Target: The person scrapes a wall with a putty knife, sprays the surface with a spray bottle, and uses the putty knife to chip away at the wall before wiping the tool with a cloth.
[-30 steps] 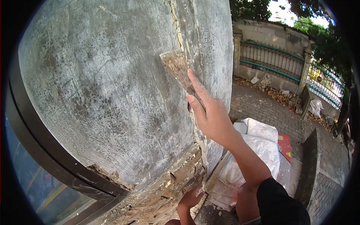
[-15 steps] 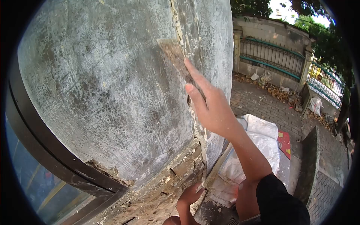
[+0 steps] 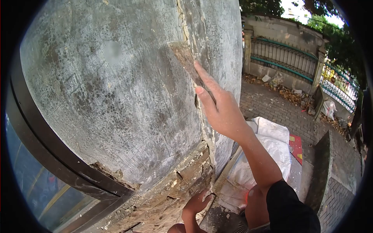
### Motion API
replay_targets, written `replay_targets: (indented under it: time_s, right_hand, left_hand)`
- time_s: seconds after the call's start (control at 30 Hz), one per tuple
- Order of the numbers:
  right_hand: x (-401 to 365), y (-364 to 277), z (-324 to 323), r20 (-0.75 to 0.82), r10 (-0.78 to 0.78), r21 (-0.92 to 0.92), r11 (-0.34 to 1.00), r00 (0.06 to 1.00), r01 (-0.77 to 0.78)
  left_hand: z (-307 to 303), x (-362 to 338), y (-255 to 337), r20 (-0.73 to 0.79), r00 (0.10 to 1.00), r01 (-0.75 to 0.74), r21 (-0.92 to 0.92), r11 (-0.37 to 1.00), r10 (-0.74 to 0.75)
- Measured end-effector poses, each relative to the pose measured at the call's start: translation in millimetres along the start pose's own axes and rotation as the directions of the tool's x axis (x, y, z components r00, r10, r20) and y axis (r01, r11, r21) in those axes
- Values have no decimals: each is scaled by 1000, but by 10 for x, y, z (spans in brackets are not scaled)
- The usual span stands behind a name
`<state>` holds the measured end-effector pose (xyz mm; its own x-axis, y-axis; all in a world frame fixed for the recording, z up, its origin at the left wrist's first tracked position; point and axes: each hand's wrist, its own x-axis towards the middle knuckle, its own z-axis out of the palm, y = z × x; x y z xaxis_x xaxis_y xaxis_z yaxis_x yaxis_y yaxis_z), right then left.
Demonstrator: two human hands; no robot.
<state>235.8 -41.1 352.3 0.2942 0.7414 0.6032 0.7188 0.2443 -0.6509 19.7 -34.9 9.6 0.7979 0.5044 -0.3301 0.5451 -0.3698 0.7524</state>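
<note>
One of the hands (image 3: 225, 116) hides part of the scraper (image 3: 186, 62).

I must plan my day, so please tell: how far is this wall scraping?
Perhaps done: rough masonry low down looks bare of plaster. In hand: the right hand holds a scraper at the grey wall. Apparently left: dark mottling and the pale, flaky crack.

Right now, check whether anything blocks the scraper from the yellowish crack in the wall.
Nothing visible does. The scraper, in the right hand, has its blade end right beside the crack; the left hand is low down, clear of the path.
</note>
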Motion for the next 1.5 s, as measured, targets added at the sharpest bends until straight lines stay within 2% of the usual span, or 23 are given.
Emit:
replay_targets:
  time_s: [0.07, 0.17, 0.27, 0.37, 0.47, 0.6, 0.77, 0.8, 0.9, 0.97, 1.07, 1.17, 1.27, 1.37, 1.47, 1.5]
  right_hand:
    - [82, -54, 8, -3, -19, -26, 999, 1000, 19]
    - [192, -96, 5, -65, -39, 35, 999, 997, 41]
    - [9, -26, 2, -27, 4, 52, 999, 1000, -2]
    - [15, -7, 37, -15, -32, 36, 999, 999, 33]
    - [34, -50, -57, 5, -3, -40, 999, 1000, 3]
    - [-62, 114, 64, -30, -115, 7, 993, 993, 116]
    - [410, -342, -103, -76, -211, 3, 977, 975, 212]
    - [434, -365, -116, -92, -223, 1, 975, 971, 224]
    - [311, -298, -76, -119, -240, -19, 971, 964, 239]
    - [42, -105, 25, -117, -242, -37, 970, 963, 240]
    - [-80, -82, 45, 21, -87, -91, 992, 996, 88]
    - [160, -240, -50, -36, -162, -46, 986, 986, 161]
    - [270, -368, -107, -6, -172, -73, 983, 985, 171]
    - [4, -49, 136, 5, -311, -170, 936, 950, 307]
    - [-290, -81, 170, 162, -158, -278, 940, 974, 198]
    - [-247, -94, 149, 133, -198, -276, 933, 971, 229]
  left_hand:
    - [28, 32, -42, -7, 1000, -22, -9, 1000, 22]
    - [-2, 26, -12, -19, 999, -28, -11, 1000, 28]
    - [43, 55, -13, -11, 1000, -18, -22, 1000, 18]
    - [13, 39, -48, -34, 999, -42, -5, 999, 42]
    - [-14, -6, 55, -26, 1000, -16, 5, 1000, 16]
    - [3, -23, 65, -13, 1000, 16, 10, 1000, -16]
    - [46, 59, -87, -43, 998, -47, 28, 999, 48]
    - [49, 86, -86, -8, 1000, -3, 20, 1000, 3]
    - [54, 155, -118, 48, 999, 10, 24, 1000, -11]
    - [108, 226, -216, 31, 999, -31, -12, 999, 31]
    - [77, 211, -202, 14, 999, -37, -68, 997, 38]
    - [74, 167, -106, 62, 998, -1, 19, 1000, 0]
    - [65, 159, -21, 82, 997, -2, 17, 1000, 1]
    - [84, 198, -199, 56, 998, -17, -3, 1000, 17]
    - [132, 277, -350, 1, 999, -48, -27, 998, 48]
    - [132, 255, -349, -11, 998, -60, -30, 998, 59]
